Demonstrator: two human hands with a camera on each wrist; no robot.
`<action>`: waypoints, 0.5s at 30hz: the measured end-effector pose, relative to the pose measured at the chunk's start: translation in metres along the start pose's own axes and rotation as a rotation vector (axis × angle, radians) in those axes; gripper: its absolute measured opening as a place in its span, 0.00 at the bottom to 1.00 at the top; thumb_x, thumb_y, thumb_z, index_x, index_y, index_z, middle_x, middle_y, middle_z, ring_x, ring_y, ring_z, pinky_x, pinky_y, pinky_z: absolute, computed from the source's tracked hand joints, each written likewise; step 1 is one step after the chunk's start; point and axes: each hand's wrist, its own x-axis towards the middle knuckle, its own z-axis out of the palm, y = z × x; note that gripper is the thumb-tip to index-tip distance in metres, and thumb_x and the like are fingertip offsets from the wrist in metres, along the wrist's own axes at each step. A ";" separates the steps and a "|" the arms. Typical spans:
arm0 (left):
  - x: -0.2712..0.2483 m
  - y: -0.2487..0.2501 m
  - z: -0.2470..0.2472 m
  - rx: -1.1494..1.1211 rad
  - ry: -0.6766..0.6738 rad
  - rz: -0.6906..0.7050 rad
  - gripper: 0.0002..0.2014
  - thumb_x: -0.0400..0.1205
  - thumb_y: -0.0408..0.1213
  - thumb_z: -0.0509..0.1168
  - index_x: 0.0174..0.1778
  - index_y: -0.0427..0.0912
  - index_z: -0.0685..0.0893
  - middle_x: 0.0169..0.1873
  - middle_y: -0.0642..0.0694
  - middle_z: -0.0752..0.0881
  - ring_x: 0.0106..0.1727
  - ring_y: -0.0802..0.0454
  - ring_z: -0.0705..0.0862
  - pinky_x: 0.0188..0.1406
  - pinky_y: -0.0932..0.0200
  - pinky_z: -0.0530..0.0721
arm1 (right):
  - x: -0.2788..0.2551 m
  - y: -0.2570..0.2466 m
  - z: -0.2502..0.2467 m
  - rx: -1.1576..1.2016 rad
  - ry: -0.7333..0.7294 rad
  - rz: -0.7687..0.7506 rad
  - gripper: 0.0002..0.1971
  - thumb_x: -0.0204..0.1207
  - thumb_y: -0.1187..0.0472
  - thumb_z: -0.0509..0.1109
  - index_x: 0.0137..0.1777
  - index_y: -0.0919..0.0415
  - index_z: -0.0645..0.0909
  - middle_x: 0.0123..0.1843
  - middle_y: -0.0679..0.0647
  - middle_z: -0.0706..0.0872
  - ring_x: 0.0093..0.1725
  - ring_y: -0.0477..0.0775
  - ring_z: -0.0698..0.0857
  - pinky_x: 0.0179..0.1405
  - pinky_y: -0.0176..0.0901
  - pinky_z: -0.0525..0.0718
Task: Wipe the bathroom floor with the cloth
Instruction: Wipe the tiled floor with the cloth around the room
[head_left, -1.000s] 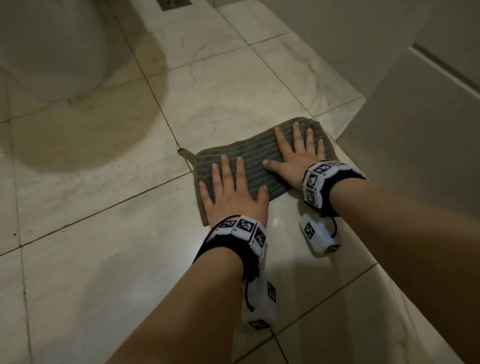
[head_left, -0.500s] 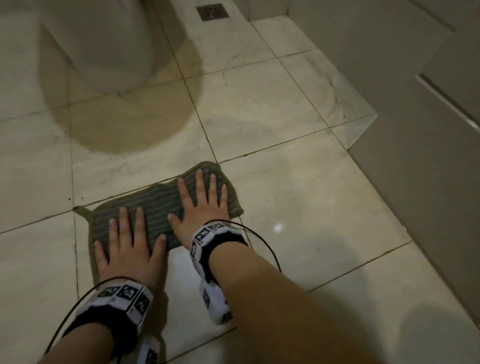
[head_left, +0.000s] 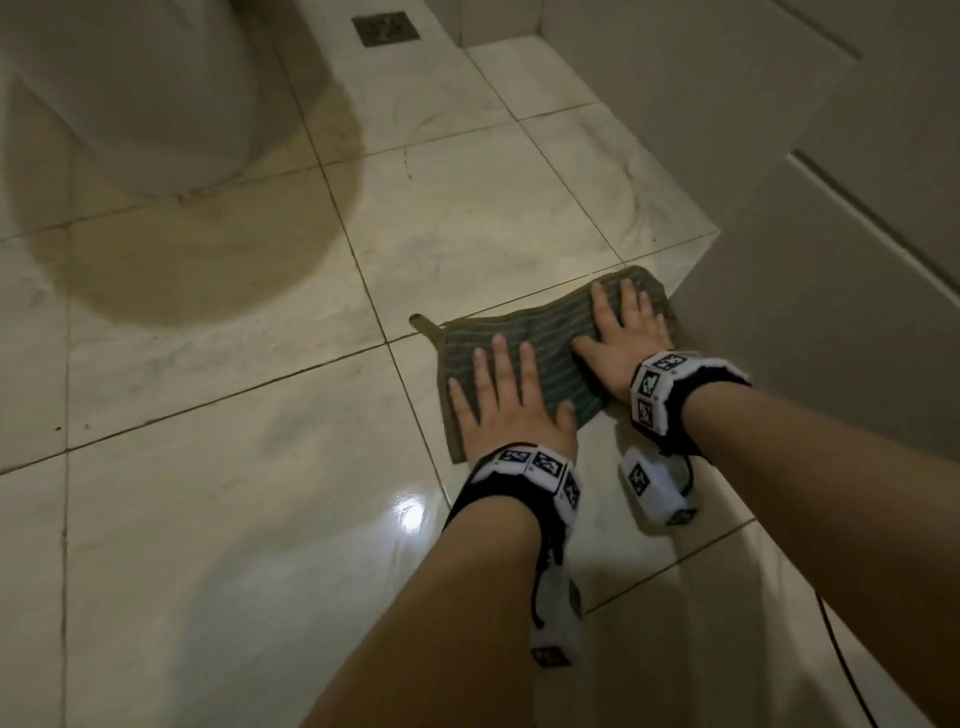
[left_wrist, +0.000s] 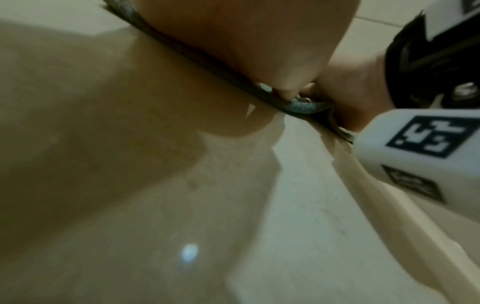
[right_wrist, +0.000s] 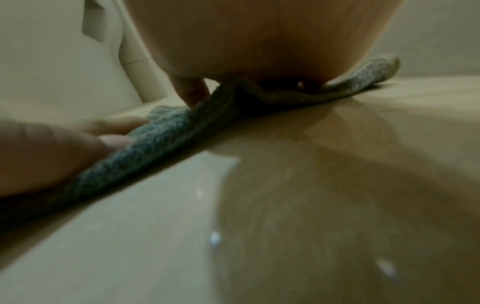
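A grey-green striped cloth (head_left: 540, 343) lies flat on the pale tiled floor (head_left: 234, 519), its far right corner close to the foot of the door. My left hand (head_left: 506, 400) presses flat on its near left part, fingers straight and spread. My right hand (head_left: 621, 338) presses flat on its far right part. The left wrist view shows the cloth's edge (left_wrist: 301, 107) under my palm. In the right wrist view the cloth (right_wrist: 182, 131) is rumpled under my right palm, with my left hand (right_wrist: 52, 154) beside it.
A white toilet base (head_left: 140, 93) stands at the far left, with a dark shadow on the tiles before it. A floor drain (head_left: 385, 28) sits at the far end. A door (head_left: 831, 260) bounds the right side. A thin black cable (head_left: 841, 665) trails near my right forearm.
Both hands slid the cloth left and nearer, then back to the right. It now lies by the foot of the door again. Both palms stayed flat on it.
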 end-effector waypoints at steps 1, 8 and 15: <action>0.005 -0.001 -0.001 0.005 0.004 0.015 0.36 0.87 0.60 0.42 0.84 0.51 0.29 0.82 0.48 0.25 0.83 0.46 0.25 0.79 0.36 0.27 | 0.006 -0.001 -0.002 0.010 0.009 0.010 0.39 0.84 0.40 0.53 0.86 0.47 0.34 0.87 0.57 0.31 0.86 0.59 0.35 0.83 0.53 0.37; 0.019 -0.008 -0.006 0.024 0.056 0.087 0.35 0.87 0.60 0.41 0.85 0.52 0.31 0.84 0.49 0.28 0.84 0.47 0.28 0.80 0.37 0.28 | 0.018 -0.007 -0.015 -0.021 0.021 0.019 0.41 0.83 0.38 0.54 0.87 0.54 0.36 0.87 0.59 0.35 0.86 0.62 0.40 0.84 0.54 0.42; -0.011 -0.020 0.004 0.083 0.086 0.095 0.37 0.86 0.62 0.41 0.84 0.52 0.30 0.84 0.49 0.28 0.84 0.47 0.28 0.81 0.38 0.30 | -0.010 -0.004 -0.010 -0.012 -0.049 -0.013 0.41 0.84 0.43 0.56 0.87 0.60 0.38 0.88 0.57 0.36 0.87 0.59 0.42 0.84 0.52 0.44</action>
